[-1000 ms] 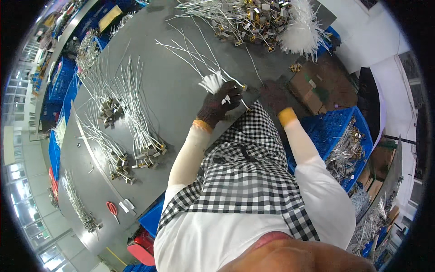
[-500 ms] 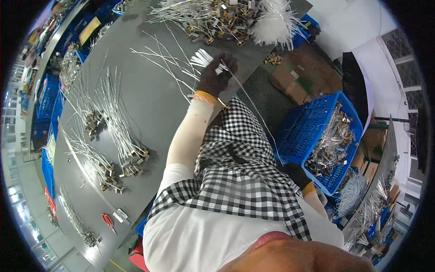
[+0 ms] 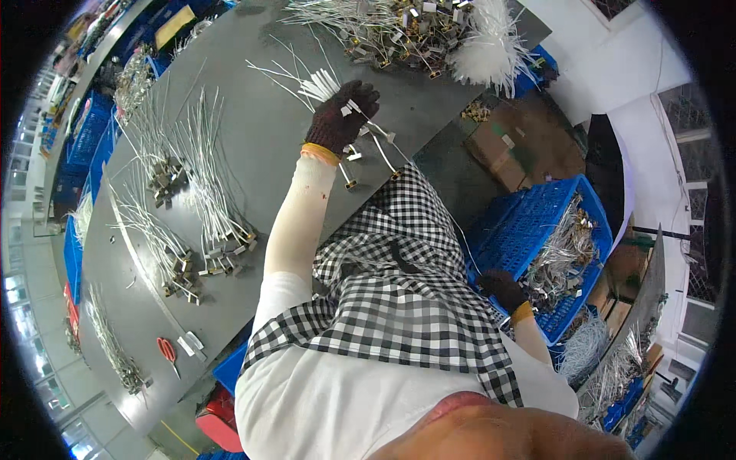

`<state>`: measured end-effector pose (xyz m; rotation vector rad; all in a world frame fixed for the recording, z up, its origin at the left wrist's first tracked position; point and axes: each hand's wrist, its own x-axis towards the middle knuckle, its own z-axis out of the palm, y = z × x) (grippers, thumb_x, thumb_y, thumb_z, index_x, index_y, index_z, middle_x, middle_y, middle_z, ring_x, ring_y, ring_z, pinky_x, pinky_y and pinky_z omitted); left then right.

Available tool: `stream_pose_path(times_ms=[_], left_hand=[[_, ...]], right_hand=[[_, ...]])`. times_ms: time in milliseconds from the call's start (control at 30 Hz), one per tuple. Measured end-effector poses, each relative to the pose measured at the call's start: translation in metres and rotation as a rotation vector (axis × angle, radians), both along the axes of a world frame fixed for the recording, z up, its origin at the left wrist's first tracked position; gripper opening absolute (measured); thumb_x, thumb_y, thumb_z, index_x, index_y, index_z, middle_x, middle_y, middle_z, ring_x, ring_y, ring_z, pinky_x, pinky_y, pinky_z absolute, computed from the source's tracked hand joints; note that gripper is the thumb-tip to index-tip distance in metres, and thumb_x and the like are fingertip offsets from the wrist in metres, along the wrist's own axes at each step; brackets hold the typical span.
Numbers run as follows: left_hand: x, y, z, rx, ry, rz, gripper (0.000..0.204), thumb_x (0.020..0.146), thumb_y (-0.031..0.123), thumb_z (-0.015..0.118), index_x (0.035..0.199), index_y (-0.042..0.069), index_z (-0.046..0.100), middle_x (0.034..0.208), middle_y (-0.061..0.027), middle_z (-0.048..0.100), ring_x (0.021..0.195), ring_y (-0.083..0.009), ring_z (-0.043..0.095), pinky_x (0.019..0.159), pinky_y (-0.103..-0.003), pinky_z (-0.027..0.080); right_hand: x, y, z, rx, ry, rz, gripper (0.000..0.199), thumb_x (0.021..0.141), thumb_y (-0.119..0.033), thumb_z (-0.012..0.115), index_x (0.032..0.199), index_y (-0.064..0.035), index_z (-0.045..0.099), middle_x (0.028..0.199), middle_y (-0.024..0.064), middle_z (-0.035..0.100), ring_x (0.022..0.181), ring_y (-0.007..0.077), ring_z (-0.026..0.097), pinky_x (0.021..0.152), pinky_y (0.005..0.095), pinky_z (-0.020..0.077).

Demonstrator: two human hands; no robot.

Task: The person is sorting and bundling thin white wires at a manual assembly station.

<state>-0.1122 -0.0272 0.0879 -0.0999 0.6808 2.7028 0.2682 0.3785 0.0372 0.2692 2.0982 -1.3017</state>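
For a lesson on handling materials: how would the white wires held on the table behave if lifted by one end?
The white wires under the left hand look thin and long, so probably floppy and light. Their metal clips would likely hang down and snag neighbours.

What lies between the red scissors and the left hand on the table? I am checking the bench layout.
In the head view, between the red scissors and the left hand lie bundles of white wires with metal clips on the grey table.

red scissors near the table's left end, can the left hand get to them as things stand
Probably not without letting go. The left hand is far up the grey table, closed on a bundle of white wires, while the red scissors lie by the near edge. The tabletop between holds only wire bundles.
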Motion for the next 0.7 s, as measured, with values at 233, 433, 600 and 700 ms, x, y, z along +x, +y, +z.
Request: stream_pose_path(times_ms=[233, 433, 600, 700], left_hand=[[0.018, 0.002, -0.007, -0.091, 0.032, -0.111, 0.038, 0.095, 0.014, 0.056, 0.128, -0.003, 0.052, 0.122, -0.0209, 0.061, 0.115, -0.039, 0.058, 0.102, -0.052, 0.046], [0.081, 0.026, 0.019, -0.401, 0.235, -0.233, 0.037, 0.097, 0.017, 0.054, 0.129, -0.002, 0.053, 0.122, -0.0193, 0.061, 0.116, -0.035, 0.058, 0.103, -0.048, 0.046], [0.115, 0.008, 0.034, -0.923, 0.705, -0.196, 0.04, 0.088, 0.006, 0.062, 0.128, 0.003, 0.057, 0.121, -0.0161, 0.062, 0.111, -0.0304, 0.062, 0.095, -0.039, 0.05], [0.127, -0.003, 0.054, -1.462, 1.166, -0.02, 0.05, 0.079, -0.003, 0.067, 0.127, 0.009, 0.059, 0.118, -0.015, 0.064, 0.105, -0.0313, 0.065, 0.089, -0.037, 0.052]], right_hand=[[-0.029, -0.03, 0.004, 0.094, 0.358, 0.299, 0.027, 0.095, -0.026, 0.057, 0.101, -0.0032, 0.07, 0.088, 0.0103, 0.067, 0.081, 0.0167, 0.063, 0.07, 0.0341, 0.0501], [-0.136, -0.13, 0.016, -0.156, 0.445, -0.061, 0.03, 0.089, -0.011, 0.06, 0.116, 0.0009, 0.058, 0.097, 0.0106, 0.062, 0.083, 0.017, 0.062, 0.075, 0.031, 0.0509], [-0.202, -0.205, 0.063, -0.513, 0.566, -0.245, 0.049, 0.09, -0.005, 0.058, 0.138, -0.0019, 0.044, 0.113, 0.0116, 0.061, 0.098, 0.0181, 0.062, 0.084, 0.032, 0.0514], [-0.219, -0.227, 0.088, -0.48, 0.668, -0.242, 0.052, 0.091, -0.005, 0.059, 0.14, -0.0031, 0.041, 0.115, 0.0115, 0.061, 0.103, 0.0192, 0.061, 0.087, 0.0328, 0.0513]])
